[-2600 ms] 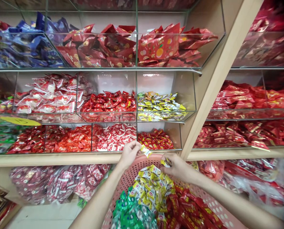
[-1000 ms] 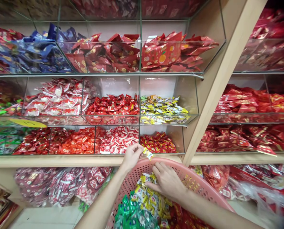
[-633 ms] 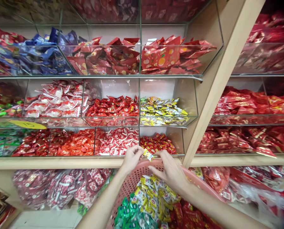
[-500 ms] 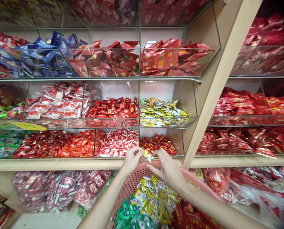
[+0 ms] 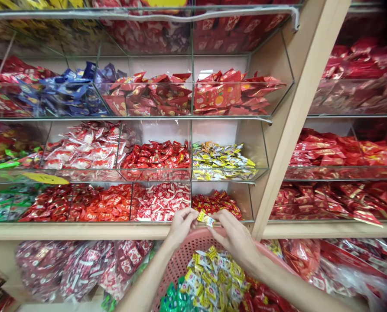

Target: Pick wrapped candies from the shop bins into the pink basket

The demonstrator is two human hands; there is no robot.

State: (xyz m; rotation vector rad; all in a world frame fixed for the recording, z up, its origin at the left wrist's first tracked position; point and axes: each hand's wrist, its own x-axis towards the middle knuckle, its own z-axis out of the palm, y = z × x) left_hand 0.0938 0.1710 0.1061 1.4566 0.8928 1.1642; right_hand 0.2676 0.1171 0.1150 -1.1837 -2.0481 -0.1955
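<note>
While pale wooden shelving [image 5: 299,117] with clear-walled compartments spans most of the frame, a pink perforated plastic basket [image 5: 181,261] occupies lower centre, below the shelf edge. Basket contents: yellow-and-white wrapped sweets [image 5: 210,277] in the middle, red wrapped sweets [image 5: 265,299] at lower right, green wrapped sweets [image 5: 177,299] at lower left. Right hand [image 5: 235,237], right of centre: thumb and fingertips parted beside the single sweet's right end; contact unclear. Left hand [image 5: 181,224], nearer: fingertips pinched together on its left end. Single yellow-and-white wrapped sweet [image 5: 206,219]: just below frame centre, between the hands, above the basket's far rim; long axis crosswise, sloping slightly down from left fingertips toward right hand.
</note>
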